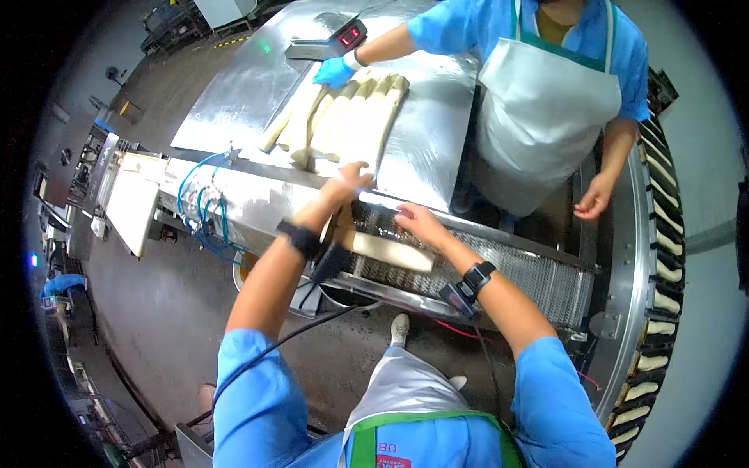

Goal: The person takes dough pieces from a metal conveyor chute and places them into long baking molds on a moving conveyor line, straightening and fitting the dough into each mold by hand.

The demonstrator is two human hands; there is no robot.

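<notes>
The belt (538, 277) is silver-grey with a fine mesh pattern, the dough strip (390, 251) on it creamy white. Across the belt, the surface (427, 148) is shiny silver, its dough strips (343, 117) pale cream, a glove (334, 72) bright blue. On the belt's near side, an apron (409, 382) is white with green edging (363, 444), the shirt (261, 390) sky blue

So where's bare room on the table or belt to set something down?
The metal table looks bare right of the dough strips, toward the co-worker's apron, and left of them. The mesh belt looks bare past the right forearm. Crowded: the belt near the dough piece and right hand.
</notes>
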